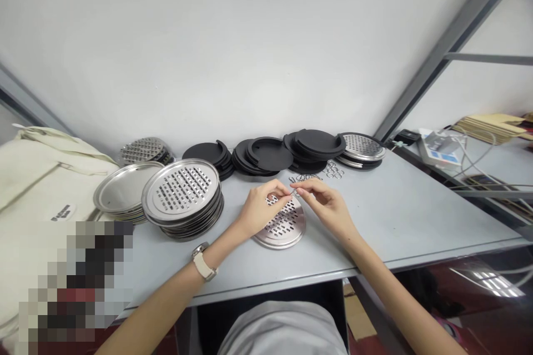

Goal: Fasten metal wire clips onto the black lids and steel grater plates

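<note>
My left hand (259,211) and my right hand (328,206) meet above a round metal grater plate (285,227) near the table's front. Thumb and fingers of both hands pinch a small thin metal wire piece (295,192), whose exact shape is too small to make out. The grater plate lies flat, its slotted face up, partly hidden by my left hand. Just beyond my fingers, small wire loops (307,177) and metal rings (334,170) lie loose on the table.
Left of my hands stand a stack of grater plates (181,191) and a stack of plain metal discs (125,186). Black round holders (266,154) are piled along the wall. At the back right sits a holder with a grater plate (363,146). A cream bag (37,188) lies far left.
</note>
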The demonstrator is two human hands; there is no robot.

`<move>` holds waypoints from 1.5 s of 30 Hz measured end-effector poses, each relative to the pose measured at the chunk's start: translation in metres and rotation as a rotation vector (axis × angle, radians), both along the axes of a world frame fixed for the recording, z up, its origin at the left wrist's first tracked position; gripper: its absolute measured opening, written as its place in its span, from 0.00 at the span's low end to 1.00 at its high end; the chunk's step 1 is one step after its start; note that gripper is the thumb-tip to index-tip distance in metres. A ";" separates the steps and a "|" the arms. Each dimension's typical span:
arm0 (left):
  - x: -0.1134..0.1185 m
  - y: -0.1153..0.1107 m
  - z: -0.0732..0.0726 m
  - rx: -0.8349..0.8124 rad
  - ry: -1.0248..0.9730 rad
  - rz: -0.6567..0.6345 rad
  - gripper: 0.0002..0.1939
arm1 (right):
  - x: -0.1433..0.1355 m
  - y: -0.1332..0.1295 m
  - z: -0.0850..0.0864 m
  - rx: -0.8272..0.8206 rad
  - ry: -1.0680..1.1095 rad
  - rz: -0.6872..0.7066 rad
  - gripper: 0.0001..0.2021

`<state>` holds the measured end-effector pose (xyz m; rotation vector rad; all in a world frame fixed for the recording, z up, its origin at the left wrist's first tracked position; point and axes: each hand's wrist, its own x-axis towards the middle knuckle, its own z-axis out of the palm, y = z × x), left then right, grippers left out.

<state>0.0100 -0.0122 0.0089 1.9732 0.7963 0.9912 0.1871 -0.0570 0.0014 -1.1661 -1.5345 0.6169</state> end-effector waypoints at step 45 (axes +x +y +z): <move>-0.055 -0.047 -0.006 0.427 0.662 0.020 0.46 | 0.008 0.000 -0.023 -0.276 -0.236 -0.054 0.10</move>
